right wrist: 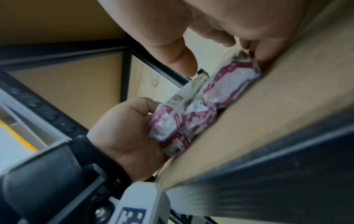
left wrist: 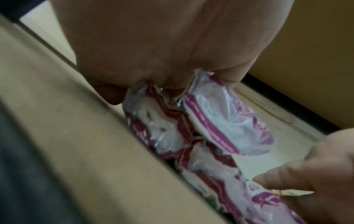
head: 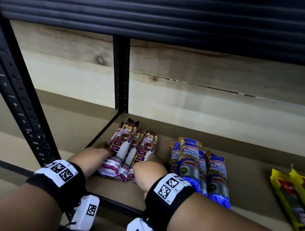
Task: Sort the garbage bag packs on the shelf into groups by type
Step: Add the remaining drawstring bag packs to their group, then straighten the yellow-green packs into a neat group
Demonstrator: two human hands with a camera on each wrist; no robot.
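left hand (head: 94, 154): fingers curled on the left side of the purple packs (head: 128, 149)
right hand (head: 147, 170): fingers bent against their right side
purple packs: shelf (head: 252, 168), left end
blue packs (head: 198, 166): just right
yellow packs (head: 297, 193): far right

Maroon-and-white drawstring packs (head: 128, 149): several long sleeves, lying flat and touching side by side, centre-left of the head view (exact count unclear). Blue "Single Handle" packs (head: 198, 168): a cluster just right of them, partly overlapping. Yellow packs (head: 296, 195): two at the right edge, well apart, angled.
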